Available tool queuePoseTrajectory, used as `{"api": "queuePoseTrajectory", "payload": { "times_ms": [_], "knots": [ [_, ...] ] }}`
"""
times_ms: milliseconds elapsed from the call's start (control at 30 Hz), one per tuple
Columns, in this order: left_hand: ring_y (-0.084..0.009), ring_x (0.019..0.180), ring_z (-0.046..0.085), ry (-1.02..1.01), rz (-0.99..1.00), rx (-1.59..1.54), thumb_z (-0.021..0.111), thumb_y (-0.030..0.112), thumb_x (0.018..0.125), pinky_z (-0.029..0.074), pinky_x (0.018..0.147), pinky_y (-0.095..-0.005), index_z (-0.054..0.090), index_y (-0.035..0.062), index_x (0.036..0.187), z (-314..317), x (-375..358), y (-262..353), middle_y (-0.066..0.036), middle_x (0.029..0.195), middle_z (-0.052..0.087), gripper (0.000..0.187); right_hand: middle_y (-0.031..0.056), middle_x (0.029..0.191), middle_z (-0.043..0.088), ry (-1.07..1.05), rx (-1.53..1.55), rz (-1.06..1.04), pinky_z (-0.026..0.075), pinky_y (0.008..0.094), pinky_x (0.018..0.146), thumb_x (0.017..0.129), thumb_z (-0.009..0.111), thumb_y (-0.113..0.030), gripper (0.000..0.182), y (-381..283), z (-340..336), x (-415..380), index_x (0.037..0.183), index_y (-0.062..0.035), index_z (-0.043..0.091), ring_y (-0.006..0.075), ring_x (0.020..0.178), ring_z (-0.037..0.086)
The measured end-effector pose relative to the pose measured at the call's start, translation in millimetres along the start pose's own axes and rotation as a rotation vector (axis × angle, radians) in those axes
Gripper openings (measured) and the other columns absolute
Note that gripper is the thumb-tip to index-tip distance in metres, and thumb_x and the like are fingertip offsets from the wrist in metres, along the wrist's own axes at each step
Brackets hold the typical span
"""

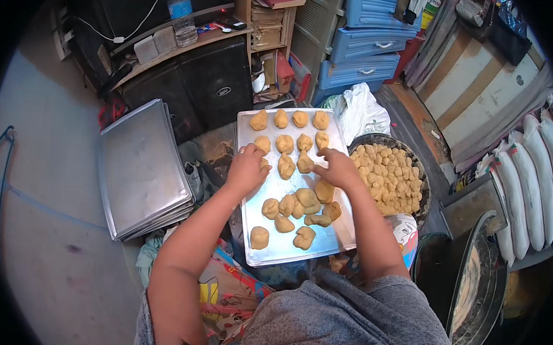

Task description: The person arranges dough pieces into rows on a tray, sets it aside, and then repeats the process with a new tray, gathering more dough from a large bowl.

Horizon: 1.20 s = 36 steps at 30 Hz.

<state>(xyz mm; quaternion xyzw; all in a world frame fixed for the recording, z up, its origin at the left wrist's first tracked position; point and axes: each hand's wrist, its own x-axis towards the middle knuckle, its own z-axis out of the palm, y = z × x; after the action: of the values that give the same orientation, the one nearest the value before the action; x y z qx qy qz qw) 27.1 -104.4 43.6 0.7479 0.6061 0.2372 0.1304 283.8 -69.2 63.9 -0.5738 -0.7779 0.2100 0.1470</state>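
A metal tray [245, 202] lies in front of me with rows of dough balls at its far half and a loose cluster of dough pieces [300, 204] nearer. My left hand [247, 169] is at the tray's left side, its fingers curved around a dough ball that they mostly cover. On the right, my right hand [337, 169] reaches over the tray, fingertips touching a dough ball [305, 162] in the third row. Beside that ball sits another dough ball [286, 166], between my hands.
A round basin [428, 197] heaped with dough balls stands to the right. Stacked metal trays [144, 167] are at the left. A large black pan [469, 292] leans at the lower right, near white sacks [517, 183]. Blue drawers [362, 56] stand behind.
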Motion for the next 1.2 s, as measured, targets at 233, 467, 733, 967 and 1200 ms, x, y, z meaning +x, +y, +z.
{"api": "queuePoseTrajectory", "payload": {
  "times_ms": [233,467,733,967,1200],
  "knots": [
    [-0.0269,0.115,0.047,-0.074,0.276,0.171,0.067,0.028,0.077,0.028,0.098,-0.0468,0.062,0.0060,0.105,36.8,8.5,13.5,-0.010,0.107,0.057,0.036,0.0176,0.106,0.061,-0.321,0.204,-0.011,0.049,0.0338,0.082,0.061,0.075,-0.022,0.052,38.2,-4.1,-18.2,0.109,-0.0073,0.064,0.0277,0.095,0.061],
    [-0.0275,0.117,0.046,-0.019,0.323,0.181,0.064,0.027,0.079,0.026,0.099,-0.0457,0.060,0.0086,0.112,52.1,10.6,42.3,-0.010,0.120,0.054,0.037,0.0157,0.096,0.065,0.284,0.333,0.051,0.051,0.0342,0.077,0.071,0.061,-0.006,0.036,48.4,18.9,-3.8,0.106,-0.0054,0.065,0.0271,0.089,0.063],
    [-0.0245,0.103,0.056,-0.212,0.354,0.147,0.059,0.019,0.083,0.033,0.096,-0.0411,0.062,0.0090,0.108,72.3,27.5,59.3,-0.007,0.109,0.060,0.027,0.0159,0.110,0.062,0.414,0.101,-0.161,0.048,0.0384,0.086,0.076,0.055,-0.001,0.030,47.6,54.0,-0.5,0.104,-0.0032,0.065,0.0337,0.098,0.059],
    [-0.0279,0.098,0.057,0.126,0.390,0.038,0.059,0.022,0.084,0.036,0.092,-0.0411,0.064,0.0065,0.101,56.7,6.0,61.9,-0.010,0.102,0.061,0.024,0.0168,0.102,0.055,0.273,0.032,-0.044,0.047,0.0428,0.084,0.076,0.062,-0.013,0.037,17.7,27.7,-44.6,0.112,-0.0066,0.058,0.0354,0.099,0.054],
    [-0.0340,0.099,0.057,-0.487,0.082,-0.087,0.064,0.027,0.082,0.045,0.087,-0.0388,0.051,0.0066,0.128,19.1,-47.7,65.8,-0.018,0.104,0.059,0.052,0.0147,0.099,0.056,-0.079,0.131,-0.003,0.048,0.0403,0.084,0.072,0.069,-0.019,0.041,25.6,32.0,-91.4,0.110,-0.0091,0.058,0.0345,0.094,0.058]
  ]
}}
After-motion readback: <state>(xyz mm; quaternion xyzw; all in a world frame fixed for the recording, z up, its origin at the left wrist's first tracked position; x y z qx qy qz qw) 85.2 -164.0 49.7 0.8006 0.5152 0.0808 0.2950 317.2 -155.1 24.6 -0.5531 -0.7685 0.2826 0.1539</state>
